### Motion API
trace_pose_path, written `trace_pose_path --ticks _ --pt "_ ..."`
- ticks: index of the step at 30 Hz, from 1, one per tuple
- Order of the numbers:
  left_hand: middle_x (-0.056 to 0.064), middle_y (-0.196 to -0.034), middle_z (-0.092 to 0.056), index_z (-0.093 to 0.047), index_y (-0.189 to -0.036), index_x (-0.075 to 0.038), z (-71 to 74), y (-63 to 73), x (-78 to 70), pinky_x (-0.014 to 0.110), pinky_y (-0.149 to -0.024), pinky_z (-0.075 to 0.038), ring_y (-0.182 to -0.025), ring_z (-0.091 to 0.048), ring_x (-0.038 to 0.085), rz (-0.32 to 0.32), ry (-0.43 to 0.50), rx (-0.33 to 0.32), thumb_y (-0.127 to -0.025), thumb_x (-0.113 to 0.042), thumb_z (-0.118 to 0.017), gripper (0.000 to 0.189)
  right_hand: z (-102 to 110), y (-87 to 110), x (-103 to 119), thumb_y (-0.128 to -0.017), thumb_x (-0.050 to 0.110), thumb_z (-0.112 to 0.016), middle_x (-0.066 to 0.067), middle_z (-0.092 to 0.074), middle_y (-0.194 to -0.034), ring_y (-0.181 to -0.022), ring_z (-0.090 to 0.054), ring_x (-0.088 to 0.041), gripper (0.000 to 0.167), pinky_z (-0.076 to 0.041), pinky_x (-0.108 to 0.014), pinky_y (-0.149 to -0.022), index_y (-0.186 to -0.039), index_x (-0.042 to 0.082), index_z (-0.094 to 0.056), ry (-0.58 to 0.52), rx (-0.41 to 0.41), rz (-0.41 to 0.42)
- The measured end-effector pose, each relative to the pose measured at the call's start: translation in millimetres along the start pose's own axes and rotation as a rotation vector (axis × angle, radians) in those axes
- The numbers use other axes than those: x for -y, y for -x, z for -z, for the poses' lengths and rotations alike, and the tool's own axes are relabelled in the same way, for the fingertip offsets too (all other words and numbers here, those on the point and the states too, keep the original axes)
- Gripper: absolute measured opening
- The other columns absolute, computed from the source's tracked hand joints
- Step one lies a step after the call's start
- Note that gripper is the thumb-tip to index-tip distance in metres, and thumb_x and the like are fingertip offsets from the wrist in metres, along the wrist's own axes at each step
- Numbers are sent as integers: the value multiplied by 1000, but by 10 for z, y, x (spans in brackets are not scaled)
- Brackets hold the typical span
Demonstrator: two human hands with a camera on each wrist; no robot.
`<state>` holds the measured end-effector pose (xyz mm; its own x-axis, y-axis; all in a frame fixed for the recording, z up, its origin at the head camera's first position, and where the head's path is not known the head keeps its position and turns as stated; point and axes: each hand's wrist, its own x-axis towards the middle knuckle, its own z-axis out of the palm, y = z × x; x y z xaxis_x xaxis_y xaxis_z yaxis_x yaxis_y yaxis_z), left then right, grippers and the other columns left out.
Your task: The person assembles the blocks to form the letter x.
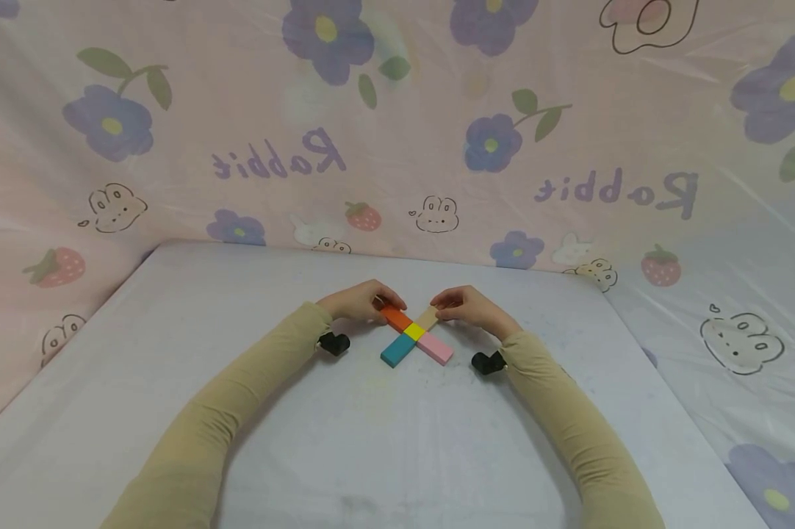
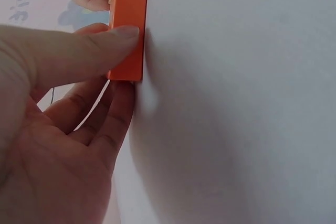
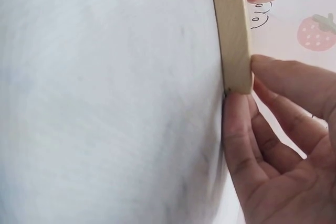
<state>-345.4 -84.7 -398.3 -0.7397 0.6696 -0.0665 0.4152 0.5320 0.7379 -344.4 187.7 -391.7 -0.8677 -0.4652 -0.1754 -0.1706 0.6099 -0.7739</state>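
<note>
Several coloured blocks lie flat in an X around a small yellow block [image 1: 414, 333]. My left hand [image 1: 364, 300] pinches the far-left orange block [image 1: 395, 318]; in the left wrist view its thumb lies on the block's side [image 2: 126, 56], with fingers at the end. At the far right, my right hand [image 1: 472, 308] holds the end of a plain wooden block [image 1: 427, 317]. The right wrist view has the thumb on an edge of that block [image 3: 233, 35] and fingertips against its end. A teal block [image 1: 397, 350] points near left, a pink block [image 1: 435, 349] near right.
The blocks lie on a white-covered table [image 1: 344, 441]. Behind it hangs a printed curtain [image 1: 397, 147] with flowers, rabbits and strawberries. A black wrist device sits under each sleeve cuff, one at the left [image 1: 334, 343] and one at the right [image 1: 488, 362].
</note>
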Motion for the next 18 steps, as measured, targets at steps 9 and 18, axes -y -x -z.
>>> trace_pose_path --ticks 9,18 --pt "1 -118 -63 -64 -124 -8 29 16 6 29 -94 -46 -103 -55 18 6 39 -13 -82 4 -71 44 35 24 46 -91 14 -66 -13 -63 -111 -96 -58 -23 33 -46 -36 -90 -121 2 -62 0 18 26" --pt "9 -125 -60 -59 -128 -2 25 55 79 29 -95 -46 -108 -58 19 3 141 -2 -82 6 -70 48 1 9 -17 -91 16 -65 -9 -63 -109 -94 -57 -23 30 -48 -32 -84 -120 5 -64 4 12 6"
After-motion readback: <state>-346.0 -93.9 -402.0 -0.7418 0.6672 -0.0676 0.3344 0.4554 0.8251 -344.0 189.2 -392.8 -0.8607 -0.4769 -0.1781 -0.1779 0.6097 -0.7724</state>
